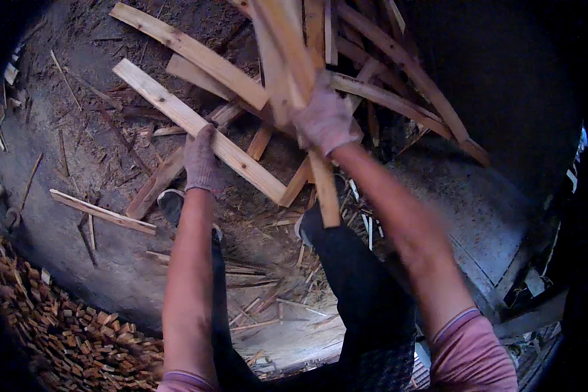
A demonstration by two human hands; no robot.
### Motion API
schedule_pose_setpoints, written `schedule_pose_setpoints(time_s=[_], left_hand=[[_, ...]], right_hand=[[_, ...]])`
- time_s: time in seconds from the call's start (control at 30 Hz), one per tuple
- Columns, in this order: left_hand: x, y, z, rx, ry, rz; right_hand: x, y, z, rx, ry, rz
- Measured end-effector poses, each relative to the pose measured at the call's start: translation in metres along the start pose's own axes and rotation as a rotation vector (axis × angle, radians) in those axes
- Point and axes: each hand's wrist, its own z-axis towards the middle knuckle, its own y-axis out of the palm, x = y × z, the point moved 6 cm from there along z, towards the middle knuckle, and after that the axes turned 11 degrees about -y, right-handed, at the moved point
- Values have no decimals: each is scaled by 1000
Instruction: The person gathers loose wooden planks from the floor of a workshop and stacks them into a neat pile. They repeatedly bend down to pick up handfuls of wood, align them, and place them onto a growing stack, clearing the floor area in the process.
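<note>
My left hand, in a knitted work glove, is closed around the edge of a pale wooden board with dark knots, which slants from upper left to lower right. My right hand, gloved too and a little blurred by motion, grips a long wooden slat. One end of that slat points down toward my right leg, and its upper part runs away among other timber. Behind the left board lies another wooden plank, roughly parallel to it. The fingertips of my right hand are partly hidden.
Crossed planks are heaped at the far middle and right. Splinters and a loose strip litter the dirt floor. A pile of short cut wood pieces stands at lower left. My shoes are close to the timber.
</note>
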Motion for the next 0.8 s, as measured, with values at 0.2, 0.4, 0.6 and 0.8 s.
schedule_pose_setpoints(time_s=[0.2,0.4,0.6,0.8], left_hand=[[-4,2,4,-301,-75,-376],[-10,-55,34,-139,-22,-400],[1,-43,20,37,195,23],[8,-36,21,154,210,200]], right_hand=[[-74,106,-50,-128,-93,-54],[-138,46,-26,-84,-576,148],[-51,-13,85,574,-246,-522],[-39,31,147,162,-181,-1539]])
